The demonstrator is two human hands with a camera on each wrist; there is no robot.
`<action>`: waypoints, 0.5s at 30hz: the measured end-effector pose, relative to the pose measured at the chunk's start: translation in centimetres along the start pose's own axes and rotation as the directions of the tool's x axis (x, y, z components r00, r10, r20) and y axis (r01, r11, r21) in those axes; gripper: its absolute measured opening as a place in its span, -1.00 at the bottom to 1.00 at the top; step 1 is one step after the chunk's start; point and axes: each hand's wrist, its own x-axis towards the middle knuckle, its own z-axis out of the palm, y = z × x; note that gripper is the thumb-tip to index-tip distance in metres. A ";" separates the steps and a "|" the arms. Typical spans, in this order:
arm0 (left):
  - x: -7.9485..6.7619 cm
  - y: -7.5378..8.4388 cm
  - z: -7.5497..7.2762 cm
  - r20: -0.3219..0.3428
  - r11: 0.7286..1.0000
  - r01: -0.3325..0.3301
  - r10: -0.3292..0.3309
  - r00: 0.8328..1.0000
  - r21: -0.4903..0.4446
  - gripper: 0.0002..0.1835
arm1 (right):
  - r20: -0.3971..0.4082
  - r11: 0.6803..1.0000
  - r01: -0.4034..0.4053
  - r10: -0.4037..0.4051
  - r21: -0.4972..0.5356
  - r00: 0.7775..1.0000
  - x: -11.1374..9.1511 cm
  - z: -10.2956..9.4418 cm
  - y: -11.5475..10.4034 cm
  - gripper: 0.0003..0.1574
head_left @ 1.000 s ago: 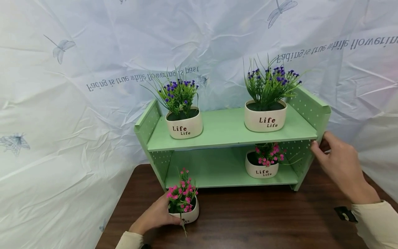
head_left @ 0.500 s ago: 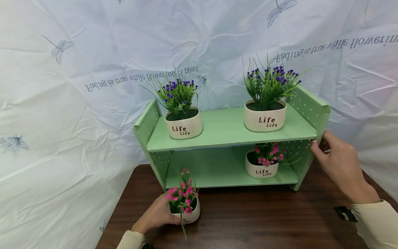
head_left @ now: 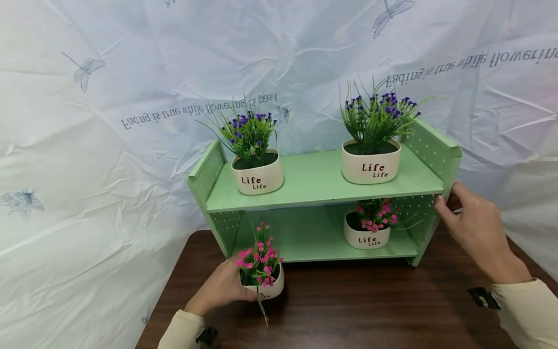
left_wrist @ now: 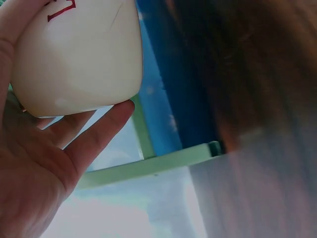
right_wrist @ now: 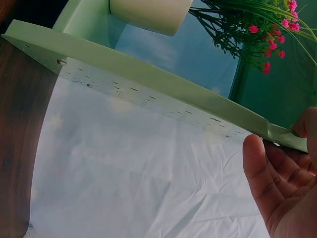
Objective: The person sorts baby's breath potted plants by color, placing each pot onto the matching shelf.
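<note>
My left hand [head_left: 222, 287] grips a cream oval flowerpot [head_left: 275, 288] with pink artificial flowers, in front of the lower left of a green two-tier shelf [head_left: 311, 178]. In the left wrist view the pot's base shows, with fingers reaching under and around it. My right hand [head_left: 477, 228] holds the front edge of the shelf's right side panel [right_wrist: 148, 74], thumb at the front and fingers behind, near the upper board. A second pink-flowered pot [head_left: 367, 236] stands on the lower tier at the right.
On the top tier stand two cream pots with purple flowers, one at the left [head_left: 259, 175] and one at the right [head_left: 370, 165]. A dark wooden table [head_left: 348, 305] bears the shelf. Behind hangs a pale printed cloth [head_left: 131, 160].
My left hand has moved the pink-flowered pot up and slightly right, closer to the shelf's lower tier. My right hand keeps its hold on the side panel.
</note>
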 end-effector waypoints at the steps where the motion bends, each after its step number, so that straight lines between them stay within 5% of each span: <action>1: 0.2 0.2 -0.2 -0.002 1.000 0.008 -0.008 1.000 -0.003 0.26 | -0.002 1.000 0.002 -0.002 0.000 1.000 0.0 0.0 0.0 -0.90; 15: 3.1 1.5 -1.3 -0.042 1.000 0.000 0.000 0.999 0.017 0.24 | -0.004 1.000 0.001 -0.001 -0.002 1.000 -0.1 0.1 -0.1 -0.88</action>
